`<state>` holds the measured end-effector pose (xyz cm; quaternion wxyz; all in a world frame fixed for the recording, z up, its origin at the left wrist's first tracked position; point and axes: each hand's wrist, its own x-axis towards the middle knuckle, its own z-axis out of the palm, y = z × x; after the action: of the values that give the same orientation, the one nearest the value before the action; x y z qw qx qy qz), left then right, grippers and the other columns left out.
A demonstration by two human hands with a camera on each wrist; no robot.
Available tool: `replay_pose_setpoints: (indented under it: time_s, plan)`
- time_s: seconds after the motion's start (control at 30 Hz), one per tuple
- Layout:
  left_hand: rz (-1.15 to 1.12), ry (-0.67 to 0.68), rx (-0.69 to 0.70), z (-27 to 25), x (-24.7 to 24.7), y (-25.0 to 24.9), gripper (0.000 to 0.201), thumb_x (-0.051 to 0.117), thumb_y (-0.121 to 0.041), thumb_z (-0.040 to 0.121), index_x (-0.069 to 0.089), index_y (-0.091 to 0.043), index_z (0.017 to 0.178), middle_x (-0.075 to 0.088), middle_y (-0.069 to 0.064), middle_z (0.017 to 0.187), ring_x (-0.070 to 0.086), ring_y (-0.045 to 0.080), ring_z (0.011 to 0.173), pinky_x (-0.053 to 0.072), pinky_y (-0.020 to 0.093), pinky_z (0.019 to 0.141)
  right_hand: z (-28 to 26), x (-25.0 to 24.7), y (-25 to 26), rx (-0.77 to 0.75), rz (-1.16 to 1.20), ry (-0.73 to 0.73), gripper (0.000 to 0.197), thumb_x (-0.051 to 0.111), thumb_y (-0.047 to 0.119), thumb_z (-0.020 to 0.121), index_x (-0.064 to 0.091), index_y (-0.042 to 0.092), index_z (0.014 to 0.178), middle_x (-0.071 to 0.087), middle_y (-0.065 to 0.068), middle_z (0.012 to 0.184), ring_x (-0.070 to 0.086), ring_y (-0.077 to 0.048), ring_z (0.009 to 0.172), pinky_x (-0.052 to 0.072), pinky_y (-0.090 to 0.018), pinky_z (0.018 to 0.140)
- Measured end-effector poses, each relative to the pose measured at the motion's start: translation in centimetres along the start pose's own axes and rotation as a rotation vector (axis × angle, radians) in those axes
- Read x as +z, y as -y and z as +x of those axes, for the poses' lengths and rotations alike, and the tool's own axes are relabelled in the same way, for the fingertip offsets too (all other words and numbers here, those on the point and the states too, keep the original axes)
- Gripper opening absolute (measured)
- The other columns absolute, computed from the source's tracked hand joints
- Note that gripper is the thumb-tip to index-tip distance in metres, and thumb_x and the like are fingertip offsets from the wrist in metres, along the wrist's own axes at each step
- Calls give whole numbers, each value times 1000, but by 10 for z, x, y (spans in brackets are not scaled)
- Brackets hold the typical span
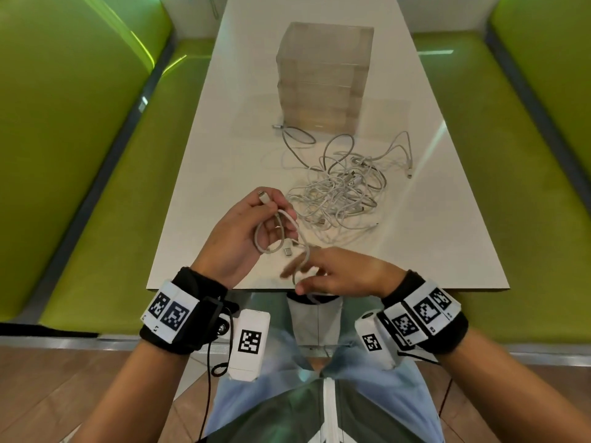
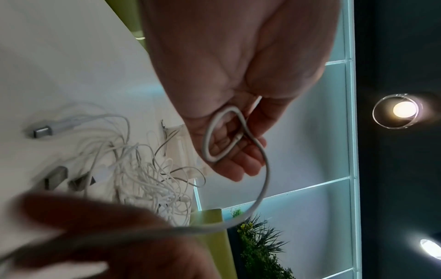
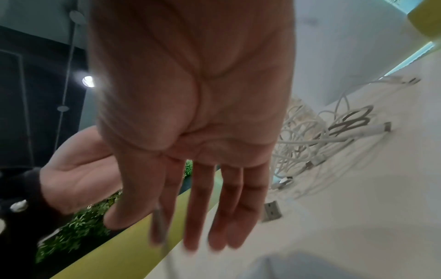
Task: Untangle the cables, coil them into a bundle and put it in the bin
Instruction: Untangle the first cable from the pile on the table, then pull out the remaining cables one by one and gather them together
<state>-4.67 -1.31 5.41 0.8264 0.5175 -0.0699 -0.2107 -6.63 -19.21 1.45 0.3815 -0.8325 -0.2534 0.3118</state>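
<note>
Near the desk's point(image 1: 224, 155) front edge, the left hand point(image 1: 252, 231) grips one cable point(image 1: 271, 231) in a small loop; the right hand point(image 1: 339, 273), fingers straight, feeds its tail. Tangle point(image 1: 342, 190) unsorted, bin point(image 1: 323, 78) beyond it looks empty. Early days.

A long white glossy tabletop point(image 1: 243, 91) runs between two lime-green padded benches point(image 1: 96, 174). Wood-plank flooring point(image 1: 64, 394) lies below. A green leafy plant point(image 2: 260, 245) stands beyond.

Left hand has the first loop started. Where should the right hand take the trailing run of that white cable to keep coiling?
Pinch the trailing cable just below the left hand, where it hangs free under the loop. Bring the right hand up from below on the near side, clear of the tangled pile. Its fingers look straight, so likely nothing is gripped.
</note>
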Motion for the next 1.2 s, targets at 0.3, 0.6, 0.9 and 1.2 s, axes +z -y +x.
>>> replay_pose_setpoints:
  time_s: [0.3, 0.6, 0.9, 1.2]
  plan:
    - [134, -148, 145, 1, -14, -10, 22, 43, -27, 96, 59, -19, 109, 62, -1, 80, 63, 16, 81, 53, 33, 79, -2, 16, -9, 152, -231, 151, 29, 65, 17, 85, 65, 14, 114, 67, -1, 112, 60, -18, 100, 47, -33, 92]
    - [240, -251, 116, -2, -18, 5, 25, 47, -32, 90, 60, -10, 90, 64, -3, 65, 53, 10, 55, 45, 20, 56, 25, -3, -22, 321, -282, -306, 26, 65, 25, 84, 59, 13, 106, 50, -3, 102, 54, -21, 92, 39, -29, 74]
    - [372, -245, 172, 5, -22, 23, 6, 49, -9, 95, 51, -13, 91, 75, 0, 95, 67, 16, 88, 50, 25, 81, 2, -52, 23, -44, -261, -438, 21, 54, 2, 89, 70, 12, 97, 58, -8, 94, 58, -18, 85, 44, -23, 75]
    - [318, -166, 112, 10, -2, 30, 25, 52, -22, 95, 55, -6, 114, 70, 8, 108, 63, 21, 113, 43, 33, 103, 10, -62, 45, -160, -60, -647, 14, 62, 8, 84, 71, 15, 92, 66, 2, 83, 57, -4, 76, 43, -14, 71]
